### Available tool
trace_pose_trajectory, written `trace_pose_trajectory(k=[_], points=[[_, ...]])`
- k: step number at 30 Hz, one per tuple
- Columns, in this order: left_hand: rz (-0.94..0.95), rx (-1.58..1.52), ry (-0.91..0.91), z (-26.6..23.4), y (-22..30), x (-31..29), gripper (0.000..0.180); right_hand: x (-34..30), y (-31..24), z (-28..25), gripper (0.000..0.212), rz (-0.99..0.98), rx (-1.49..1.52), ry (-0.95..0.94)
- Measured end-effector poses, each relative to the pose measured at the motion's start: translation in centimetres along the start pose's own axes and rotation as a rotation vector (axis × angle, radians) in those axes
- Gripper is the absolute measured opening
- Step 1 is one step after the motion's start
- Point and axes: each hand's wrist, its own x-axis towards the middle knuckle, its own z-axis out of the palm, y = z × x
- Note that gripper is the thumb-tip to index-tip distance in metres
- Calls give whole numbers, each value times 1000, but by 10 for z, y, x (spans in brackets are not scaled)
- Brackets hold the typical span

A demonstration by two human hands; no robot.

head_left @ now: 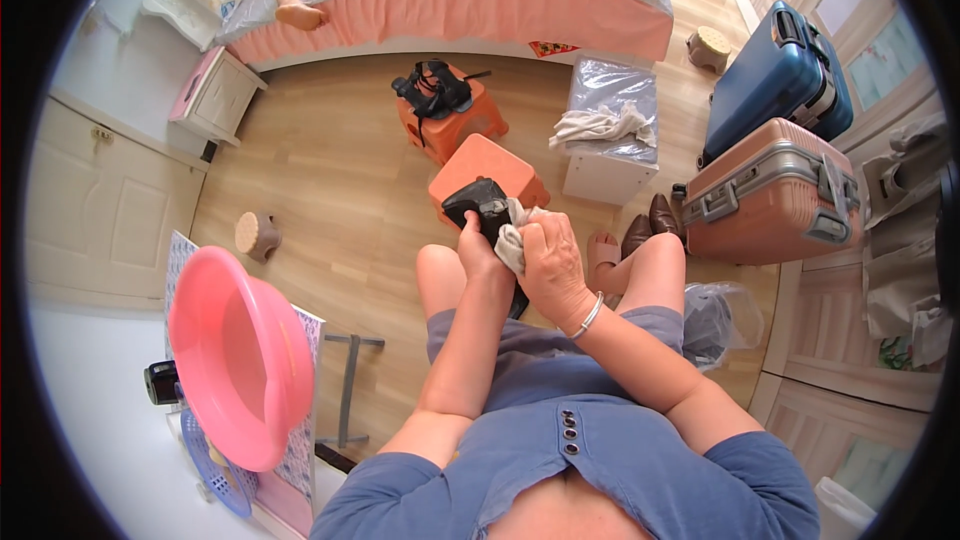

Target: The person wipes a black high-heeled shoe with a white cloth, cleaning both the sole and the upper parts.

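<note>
Cloth bunched in the clenched right hand touches a black shoe the left hand grips.

The wood-plank floor bears orange plastic stools at twelve o'clock and a blue hard-shell suitcase at two.

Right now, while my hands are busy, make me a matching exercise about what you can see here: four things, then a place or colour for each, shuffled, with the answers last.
Things:
1. Black item
2. White cloth pressed against it
3. Basin
4. Brown shoes

Places or colours:
A. Pink all over
B. Gripped in the left hand
C. On the floor near the salmon suitcase
D. Bunched in the right hand

Right pairs: 1-B, 2-D, 3-A, 4-C
</note>
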Motion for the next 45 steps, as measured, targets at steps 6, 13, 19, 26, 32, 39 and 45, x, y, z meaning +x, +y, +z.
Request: trace_pose_trajectory(k=[6,13,19,26,32,39,45], points=[[-19,-70,56,-20,4,19,38,-11,24,-3,22,-57,236,-25],[-6,-103,-26,-6,17,14,31,-8,33,-11,29,703,748,-12],[135,82,-94,4,4,1,37,3,31,-12,42,478,744,-159],[136,252,-65,6,-1,-5,38,-2,32,-2,35,799,805,-208],[-172,35,-142,-3,2,7,36,-3,49,-12,39,1052,1406,-13],[-255,8,-105,8,5,-3,41,0,40,-32,37,940,1394,-124],[-198,32,-160,3,9,0,42,3,30,-29,19,43,511,-104]])
